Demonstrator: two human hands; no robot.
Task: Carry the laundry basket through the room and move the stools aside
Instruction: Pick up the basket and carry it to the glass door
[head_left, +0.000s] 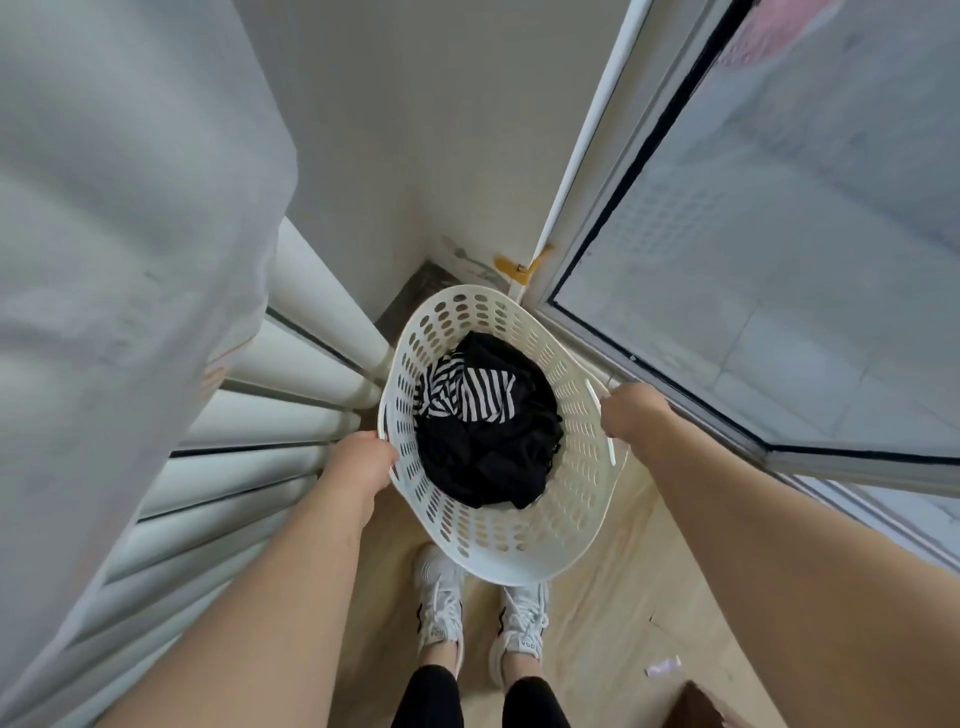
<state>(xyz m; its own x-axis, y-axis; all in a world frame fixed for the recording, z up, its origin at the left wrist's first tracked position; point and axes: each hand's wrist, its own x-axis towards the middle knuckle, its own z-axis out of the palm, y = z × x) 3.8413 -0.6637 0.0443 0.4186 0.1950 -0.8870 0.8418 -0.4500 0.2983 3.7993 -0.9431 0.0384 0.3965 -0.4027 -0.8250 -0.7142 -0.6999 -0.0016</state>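
A round cream laundry basket with oval holes sits low in front of me, in a corner of the room. Black clothes and a black-and-white striped garment lie inside it. My left hand grips the basket's left rim. My right hand grips the right rim at its slotted handle. I cannot tell whether the basket rests on the floor or hangs just above it. No stool is in view.
A white ribbed radiator runs along the left, with a pale curtain hanging over it. A glass door in a white frame stands on the right. My white sneakers stand on light wood floor. A brown object pokes in at the bottom right.
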